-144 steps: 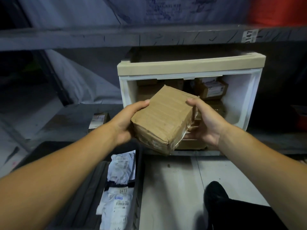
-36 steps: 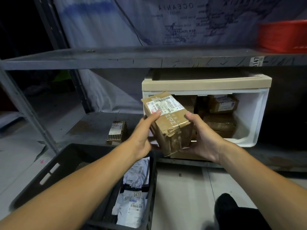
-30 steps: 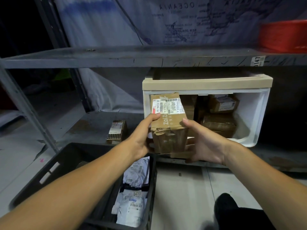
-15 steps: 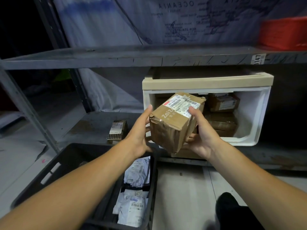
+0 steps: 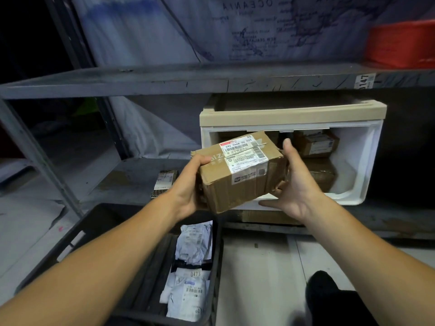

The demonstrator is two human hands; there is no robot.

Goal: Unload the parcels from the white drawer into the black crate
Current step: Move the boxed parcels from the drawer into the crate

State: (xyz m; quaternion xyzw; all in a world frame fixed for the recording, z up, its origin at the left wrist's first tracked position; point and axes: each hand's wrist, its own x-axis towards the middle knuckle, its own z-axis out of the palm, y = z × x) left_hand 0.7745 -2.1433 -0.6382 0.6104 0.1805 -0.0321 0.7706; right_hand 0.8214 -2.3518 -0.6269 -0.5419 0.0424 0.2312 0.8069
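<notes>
I see the grey lower shelf (image 5: 131, 177) carrying the white drawer (image 5: 362, 182) and, well apart to its left, a small box (image 5: 164, 183); the black crate (image 5: 77, 234) rests on the pale floor (image 5: 261, 278)

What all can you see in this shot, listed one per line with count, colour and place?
Brown cardboard parcel with white shipping label: one, held in front of the drawer.
White plastic drawer with beige top rim: one, on the lower shelf.
Brown parcels in the drawer: at least two, at the back right.
Black plastic crate: one, on the floor at lower left.
White plastic mailer bags: at least two, in the crate.
Small labelled box: one, brown, on the shelf left of the drawer.
Grey metal shelving: one unit.
Red bin: one, upper shelf, right.
Left hand: grips the parcel's left end.
Right hand: fingers straight against its right end.
</notes>
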